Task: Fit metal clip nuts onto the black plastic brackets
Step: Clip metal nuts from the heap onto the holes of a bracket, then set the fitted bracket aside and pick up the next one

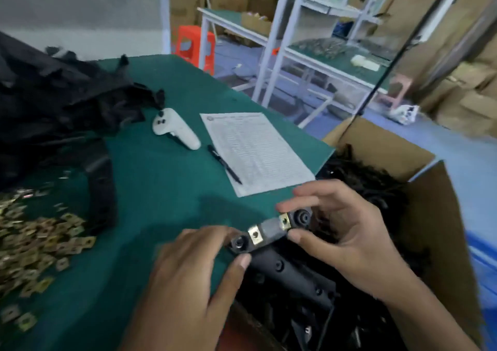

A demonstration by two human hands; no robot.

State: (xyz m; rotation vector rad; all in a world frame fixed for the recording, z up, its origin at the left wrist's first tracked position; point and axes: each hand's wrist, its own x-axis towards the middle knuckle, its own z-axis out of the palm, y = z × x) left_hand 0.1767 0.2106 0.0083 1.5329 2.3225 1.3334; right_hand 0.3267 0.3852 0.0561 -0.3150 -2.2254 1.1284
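Green matting is covering the bench [166, 189] that is filling the left and centre of the frame, with white shelving racks [290, 41], an orange stool [195, 45] and stacked cartons blurring in the background at the top. At the lower centre, both hands are holding one black plastic bracket [271, 229] just over the bench's right edge, above an open cardboard box [435, 216] that is holding more dark parts. Two metal clip nuts [256, 235] are already sitting on the bracket's raised middle, one at each end of it. The left hand [193, 278] is grasping the bracket's lower left end, its grip pinching with thumb below and fingers above. The right hand [347, 229] is grasping the upper right end, fingers curling over the top and thumb pressing the near side. At the lower left, a loose heap of brass-coloured clip nuts [35, 240] is lying on the bench, and a dark pile of brackets [53, 103] is spreading across the upper left. Near the middle, a white handheld controller [174, 129] is resting beside a printed sheet of paper [255, 151], with a black pen [224, 164] lying along the sheet's left edge.
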